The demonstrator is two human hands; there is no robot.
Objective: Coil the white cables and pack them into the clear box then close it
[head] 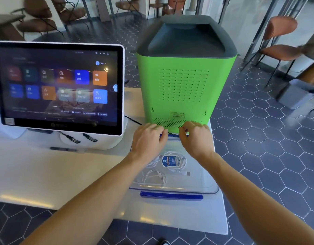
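- Clear box (pixel 202 181) set on the white surface (pixel 46 170), just in front of the green machine (pixel 184 89), lid already laid over it.
- White cables (pixel 156 175) seen through the lid, coiled inside the box; two loose coils countable, a third possible around the blue label (pixel 170 160), not certain.
- One blue latch (pixel 171 196) on the box edge farthest from the green machine; a second blue latch partly visible at the opposite edge, between the two hands.
- Left hand (pixel 149 138) and right hand (pixel 196 137) both at the box edge nearest the green machine, placed there presumably to press that latch down.
- Left grip: fingers curled over the lid edge, touching it; whether actually clamped on anything cannot be told.
- Right grip: fingertips pinched together at the latch; enclosed object not discernible.
- Stage judged: packing done, closing in hand, far latch apparently not yet snapped.
- One touchscreen (pixel 60 85) to the left of the green machine, with one black cord (pixel 133 120) running between them.
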